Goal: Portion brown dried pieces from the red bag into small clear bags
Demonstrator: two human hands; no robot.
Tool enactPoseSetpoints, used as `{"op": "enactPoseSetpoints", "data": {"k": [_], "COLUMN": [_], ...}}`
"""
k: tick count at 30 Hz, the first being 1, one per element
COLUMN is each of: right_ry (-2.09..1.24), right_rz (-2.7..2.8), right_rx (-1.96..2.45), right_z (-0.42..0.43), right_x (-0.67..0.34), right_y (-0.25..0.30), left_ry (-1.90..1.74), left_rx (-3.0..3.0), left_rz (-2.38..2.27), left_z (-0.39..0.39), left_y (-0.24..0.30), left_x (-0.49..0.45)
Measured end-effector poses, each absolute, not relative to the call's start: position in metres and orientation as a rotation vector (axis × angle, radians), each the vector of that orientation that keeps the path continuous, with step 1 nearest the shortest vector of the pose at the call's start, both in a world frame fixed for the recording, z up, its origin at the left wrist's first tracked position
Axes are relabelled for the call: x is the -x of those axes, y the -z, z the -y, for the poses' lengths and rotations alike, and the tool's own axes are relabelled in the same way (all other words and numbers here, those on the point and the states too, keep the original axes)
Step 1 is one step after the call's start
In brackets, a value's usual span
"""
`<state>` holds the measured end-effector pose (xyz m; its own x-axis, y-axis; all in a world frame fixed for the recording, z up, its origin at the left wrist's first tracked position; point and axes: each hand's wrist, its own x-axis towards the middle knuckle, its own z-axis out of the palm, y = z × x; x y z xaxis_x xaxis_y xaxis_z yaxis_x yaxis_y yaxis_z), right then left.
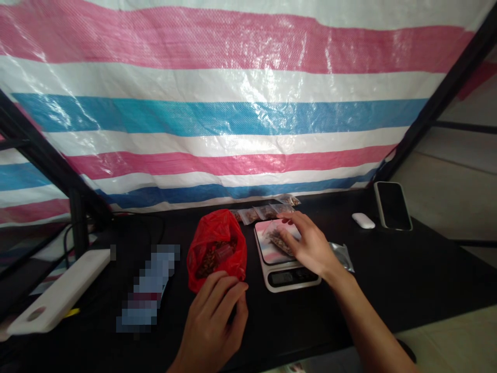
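Note:
My right hand (312, 243) reaches over a white kitchen scale (267, 277) with a pink and blue patterned top. Its thumb and fingers are around a small clear plastic bag (280, 242) of brown bits, at the scale's platform. The digits on the scale's dark display are too faint to read. A red plastic bag (198, 233) stands with its mouth open, loose brown pieces (212, 259) inside. At its front edge is my left hand (217, 316), fingers loosely bent and thumb apart, with nothing visible in them.
Behind the scale lie several small filled bags (266, 212); a silvery pouch (342, 256) is at its right. A phone (394, 207) and white case (363, 221) are farther right. To the left are a blurred-out packet (149, 290) and a white board-like object (58, 295). Striped sheeting (233, 114) hangs behind.

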<state>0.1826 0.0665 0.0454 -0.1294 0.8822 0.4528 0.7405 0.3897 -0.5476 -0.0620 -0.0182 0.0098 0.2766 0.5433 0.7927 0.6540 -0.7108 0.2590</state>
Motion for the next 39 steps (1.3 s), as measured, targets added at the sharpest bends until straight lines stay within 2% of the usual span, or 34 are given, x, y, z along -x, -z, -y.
{"op": "enactPoseSetpoints", "data": {"k": [4, 11, 16, 22, 29, 39], "right_ry": [-0.235, -0.398, -0.314, -0.151, -0.174, -0.122], "right_rz": [2.02, 1.863, 2.015, 2.276, 2.321, 2.336], "right_rx": [1.423, 1.197, 0.988, 0.939, 0.903, 0.893], "right_z": [-0.069, -0.075, -0.061, -0.056, -0.059, -0.057], "right_x": [-0.181, -0.165, -0.121, -0.082, -0.074, -0.068], "right_y": [-0.036, -0.027, -0.042, -0.037, -0.033, -0.03], "left_ry": [1.449, 1.469, 1.437, 1.433, 1.429, 1.343], "left_rx": [2.402, 2.421, 2.534, 2.56, 2.488, 2.562], "left_rz": [1.135, 1.117, 0.965, 1.024, 1.18, 1.08], "left_z": [0.017, 0.022, 0.029, 0.03, 0.03, 0.039], "left_y": [-0.014, -0.015, -0.008, -0.005, -0.007, -0.005], "left_x": [0.062, 0.058, 0.047, 0.05, 0.062, 0.07]}}
